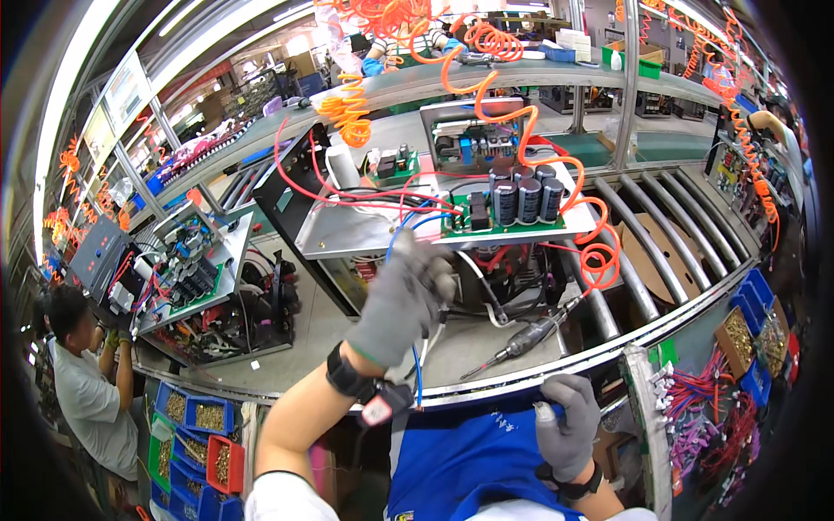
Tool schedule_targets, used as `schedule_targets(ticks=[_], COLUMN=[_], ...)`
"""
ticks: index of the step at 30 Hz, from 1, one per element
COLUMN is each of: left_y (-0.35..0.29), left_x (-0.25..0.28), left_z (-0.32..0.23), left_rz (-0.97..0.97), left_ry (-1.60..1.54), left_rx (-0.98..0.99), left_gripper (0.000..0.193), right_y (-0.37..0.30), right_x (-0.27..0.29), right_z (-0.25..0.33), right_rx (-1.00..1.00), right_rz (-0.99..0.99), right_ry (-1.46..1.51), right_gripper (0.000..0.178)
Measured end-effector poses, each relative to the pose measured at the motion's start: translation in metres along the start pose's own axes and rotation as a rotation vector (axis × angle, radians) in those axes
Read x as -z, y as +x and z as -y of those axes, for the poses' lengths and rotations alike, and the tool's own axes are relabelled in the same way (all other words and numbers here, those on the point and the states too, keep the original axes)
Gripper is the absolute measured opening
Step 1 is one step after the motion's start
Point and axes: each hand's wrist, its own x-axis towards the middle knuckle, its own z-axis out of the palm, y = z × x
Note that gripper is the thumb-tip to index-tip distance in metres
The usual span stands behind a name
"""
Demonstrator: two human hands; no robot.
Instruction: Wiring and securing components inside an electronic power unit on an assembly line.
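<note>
My left hand [404, 300], in a grey work glove with a black strap at the wrist, is raised at the front edge of a metal plate [347, 236]. Its fingers are curled and slightly blurred. Blue wires [420, 369] run behind the hand and come out below it; what its fingers hold, if anything, is hidden. On the plate lies a green circuit board [512, 231] with several dark capacitors [528, 201]. My right hand [569, 425], gloved too, hovers in front of my blue apron [469, 456], its fingers loosely bent, thumb apart, nothing visible between them.
A pneumatic screwdriver [530, 337] on a coiled orange hose [599, 260] lies on the bench. Rollers [647, 252] extend rightward. Wire bundles [704, 417] and blue parts bins [754, 300] stand right, screw bins [208, 417] left. A co-worker [87, 391] handles another opened unit [195, 269].
</note>
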Motion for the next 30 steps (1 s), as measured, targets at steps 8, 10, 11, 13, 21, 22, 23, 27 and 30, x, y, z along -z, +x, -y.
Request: schedule_targets(ticks=[8,10,11,13,21,22,23,27,30], left_y=[0.079,0.086,0.088,0.094,0.119,0.122,0.115,0.1,0.099], left_x=[0.012,0.007,0.006,0.013,-0.12,-0.136,-0.164,-0.107,-0.071], left_z=[-0.037,-0.049,-0.049,-0.059,-0.079,-0.058,-0.016,0.093,0.095], left_rz=[-0.198,-0.22,-0.301,-0.205,0.557,0.789,0.792,1.275,1.158], left_ry=[-0.07,0.008,0.246,0.762,1.407,1.307,1.71,1.748,1.638], left_rx=[-0.053,0.011,-0.145,-0.543,-0.913,-0.557,-0.385,-0.082,0.557], left_gripper=[0.047,0.043,0.04,0.037,0.023,0.022,0.022,0.027,0.03], right_y=[-0.02,-0.019,-0.018,-0.013,-0.008,-0.007,-0.011,-0.035,-0.065], right_x=[0.031,0.034,0.034,0.033,0.04,0.046,0.052,0.068,0.083], right_z=[-0.043,-0.048,-0.05,-0.051,-0.029,-0.022,-0.021,-0.011,-0.004], right_rx=[-0.216,-0.251,-0.254,-0.198,-0.129,-0.133,-0.16,-0.205,-0.296], right_rz=[-0.068,-0.057,-0.058,-0.083,-0.116,-0.121,-0.162,-0.193,-0.25], right_ry=[-0.091,-0.05,-0.045,-0.027,-0.055,-0.093,-0.116,-0.233,-0.365], right_gripper=[0.024,0.023,0.023,0.022,0.021,0.022,0.022,0.022,0.021])
